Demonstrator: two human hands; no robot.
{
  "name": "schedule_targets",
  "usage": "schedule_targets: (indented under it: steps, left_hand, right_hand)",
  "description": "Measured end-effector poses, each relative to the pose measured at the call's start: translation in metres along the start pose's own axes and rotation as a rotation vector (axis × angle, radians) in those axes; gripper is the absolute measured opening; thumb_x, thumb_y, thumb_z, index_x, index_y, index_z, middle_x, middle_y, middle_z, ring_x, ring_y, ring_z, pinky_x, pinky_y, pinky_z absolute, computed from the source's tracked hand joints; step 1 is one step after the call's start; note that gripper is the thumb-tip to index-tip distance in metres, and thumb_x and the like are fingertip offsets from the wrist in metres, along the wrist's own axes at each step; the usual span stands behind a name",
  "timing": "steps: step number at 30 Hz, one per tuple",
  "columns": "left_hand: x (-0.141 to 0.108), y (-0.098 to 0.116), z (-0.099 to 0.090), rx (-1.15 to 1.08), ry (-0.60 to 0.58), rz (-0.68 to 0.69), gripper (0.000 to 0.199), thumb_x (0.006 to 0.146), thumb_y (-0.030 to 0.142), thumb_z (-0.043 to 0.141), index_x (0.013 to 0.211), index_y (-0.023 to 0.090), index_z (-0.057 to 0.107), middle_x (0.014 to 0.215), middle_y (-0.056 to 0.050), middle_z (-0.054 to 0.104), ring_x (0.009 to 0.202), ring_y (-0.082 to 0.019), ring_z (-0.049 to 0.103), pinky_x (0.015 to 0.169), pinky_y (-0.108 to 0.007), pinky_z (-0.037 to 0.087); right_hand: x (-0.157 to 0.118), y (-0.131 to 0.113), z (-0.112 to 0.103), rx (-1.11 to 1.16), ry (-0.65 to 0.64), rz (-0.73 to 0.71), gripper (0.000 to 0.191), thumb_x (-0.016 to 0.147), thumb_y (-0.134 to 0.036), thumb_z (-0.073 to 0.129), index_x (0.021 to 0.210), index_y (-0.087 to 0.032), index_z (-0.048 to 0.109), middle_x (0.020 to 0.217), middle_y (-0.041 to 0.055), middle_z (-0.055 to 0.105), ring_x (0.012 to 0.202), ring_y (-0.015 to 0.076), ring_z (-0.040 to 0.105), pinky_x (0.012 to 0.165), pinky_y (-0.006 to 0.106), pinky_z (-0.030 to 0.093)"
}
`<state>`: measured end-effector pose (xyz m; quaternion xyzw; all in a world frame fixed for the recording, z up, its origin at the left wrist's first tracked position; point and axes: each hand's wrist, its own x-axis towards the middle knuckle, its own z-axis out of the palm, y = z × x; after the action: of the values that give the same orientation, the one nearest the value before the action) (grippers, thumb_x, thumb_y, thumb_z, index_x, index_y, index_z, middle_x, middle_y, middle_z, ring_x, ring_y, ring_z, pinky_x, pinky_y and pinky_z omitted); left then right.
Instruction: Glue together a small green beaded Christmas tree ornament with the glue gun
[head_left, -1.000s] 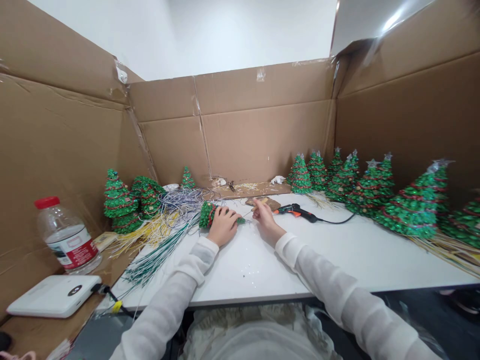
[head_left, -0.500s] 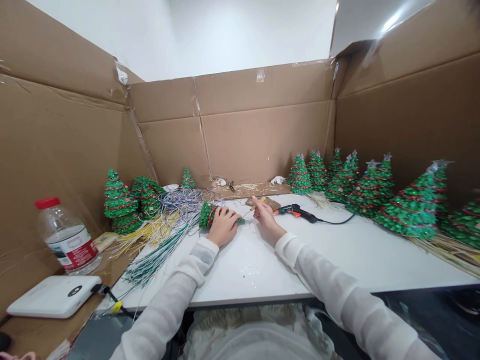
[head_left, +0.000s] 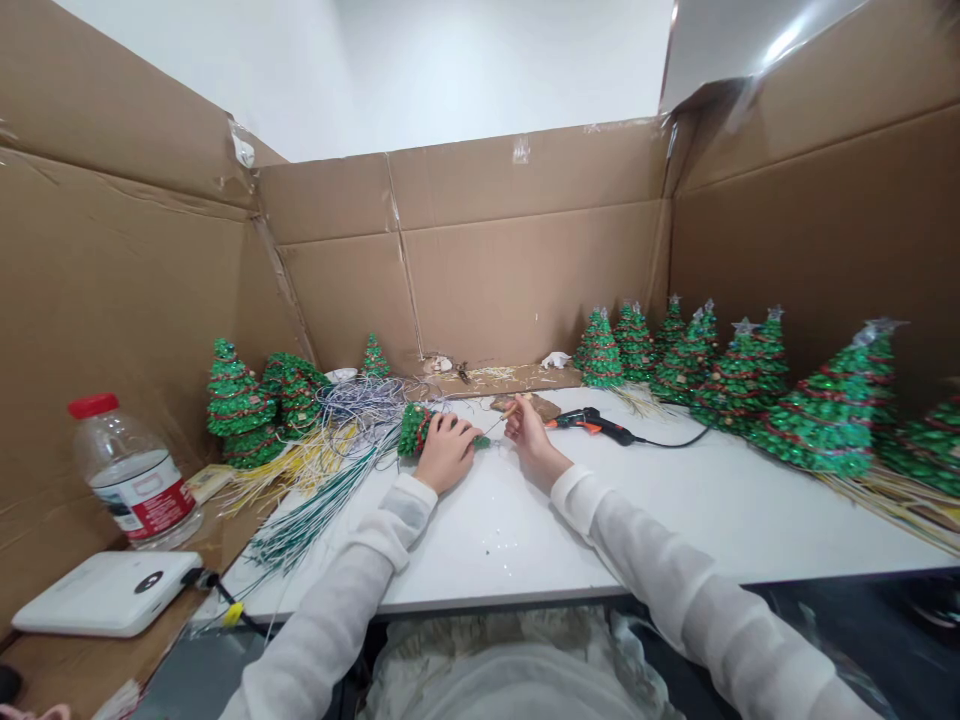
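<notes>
Both our hands work close together at a small green tree (head_left: pixel 415 430), which lies on its side on the tabletop (head_left: pixel 495 540), a little to the left of the hot glue gun (head_left: pixel 592 427). Our left hand (head_left: pixel 448 452) rests over it, the fingers (head_left: pixel 461 432) curled across its glittering body, most likely to stop the rounded form from rolling. Our right hand (head_left: pixel 531 430) sits nearer the glue gun, its fingers (head_left: pixel 514 408) pinched narrowly on a thin stick (head_left: pixel 499 423), whose tip reaches toward the tree's end beside our left hand. That tight pinch seems suited to fine, controlled work.

A flat brown piece (head_left: pixel 529 404) lies just left of the glue gun, behind our right hand. Farther left of the gun, loose green strands (head_left: pixel 311 505), yellow strands (head_left: pixel 300 462) and a blue-silver wire tangle (head_left: pixel 360 402) spread in loose bunches, probably kept there within easy reach of our left hand. Beyond them stand a cluster of green trees (head_left: pixel 236 400), a water bottle (head_left: pixel 131 470) and a white power bank (head_left: pixel 105 592). To the right of the gun, a long row of star-topped trees (head_left: pixel 739 390) lines the tabletop's far edge, set well away from our hands, against a cardboard wall (head_left: pixel 525 280).
</notes>
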<state>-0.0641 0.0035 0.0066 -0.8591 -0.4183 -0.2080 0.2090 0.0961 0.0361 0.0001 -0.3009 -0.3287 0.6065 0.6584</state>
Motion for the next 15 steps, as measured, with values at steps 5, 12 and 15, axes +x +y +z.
schedule_targets:
  steps: [5, 12, 15]
  left_hand:
    - [-0.0002, -0.0002, 0.0006, -0.001, 0.01, 0.008, 0.026, 0.079, 0.02, 0.047, 0.101, 0.027, 0.059, 0.097, -0.002, 0.061, 0.101, -0.023, 0.044, 0.094, -0.044, 0.028]
    - [0.0005, -0.0005, 0.0003, 0.002, -0.004, 0.001, 0.026, 0.08, 0.02, 0.047, 0.101, 0.027, 0.059, 0.097, -0.003, 0.061, 0.101, -0.023, 0.044, 0.094, -0.044, 0.027]
    - [0.0004, -0.0005, 0.0003, 0.002, -0.002, 0.0, 0.026, 0.08, 0.02, 0.047, 0.102, 0.027, 0.059, 0.098, -0.003, 0.061, 0.101, -0.023, 0.044, 0.094, -0.044, 0.027]
  right_hand:
    - [-0.0018, 0.0011, 0.0013, -0.082, 0.004, -0.087, 0.039, 0.067, -0.048, 0.061, 0.049, -0.02, 0.04, 0.038, -0.0097, 0.024, 0.037, 0.0051, 0.021, 0.039, 0.022, 0.02]
    - [-0.0007, 0.0022, 0.0012, -0.044, 0.056, -0.058, 0.025, 0.064, -0.036, 0.061, 0.056, -0.02, 0.043, 0.038, -0.0105, 0.027, 0.036, 0.0054, 0.023, 0.039, 0.021, 0.02]
    - [0.0001, 0.0026, 0.0023, -0.023, 0.092, -0.053, 0.024, 0.063, -0.03, 0.06, 0.057, -0.021, 0.038, 0.038, -0.0114, 0.026, 0.036, 0.0055, 0.023, 0.039, 0.021, 0.021]
